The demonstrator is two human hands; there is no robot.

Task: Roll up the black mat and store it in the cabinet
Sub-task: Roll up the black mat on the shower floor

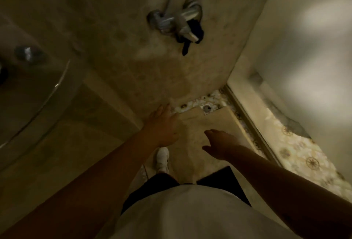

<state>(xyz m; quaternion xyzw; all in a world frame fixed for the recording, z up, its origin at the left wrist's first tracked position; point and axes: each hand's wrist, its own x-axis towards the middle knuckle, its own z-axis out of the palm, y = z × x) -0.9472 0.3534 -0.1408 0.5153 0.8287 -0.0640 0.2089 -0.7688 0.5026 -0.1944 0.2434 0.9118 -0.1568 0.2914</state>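
Note:
The view is dim and blurred. A black flat shape with a straight edge and a sharp corner lies on the beige floor under my right forearm; it looks like the black mat, and my white shirt hides most of it. My left hand is stretched forward with fingers apart, close to the base of the tiled wall, holding nothing. My right hand hovers over the floor tile to the right of it, fingers loosely spread and empty. No cabinet is in view.
A chrome shower mixer sticks out of the wall ahead, with a dark cloth hanging from it. A round floor drain sits near the corner. A metal door track runs along the right, curved glass stands left. My white shoe is below my left hand.

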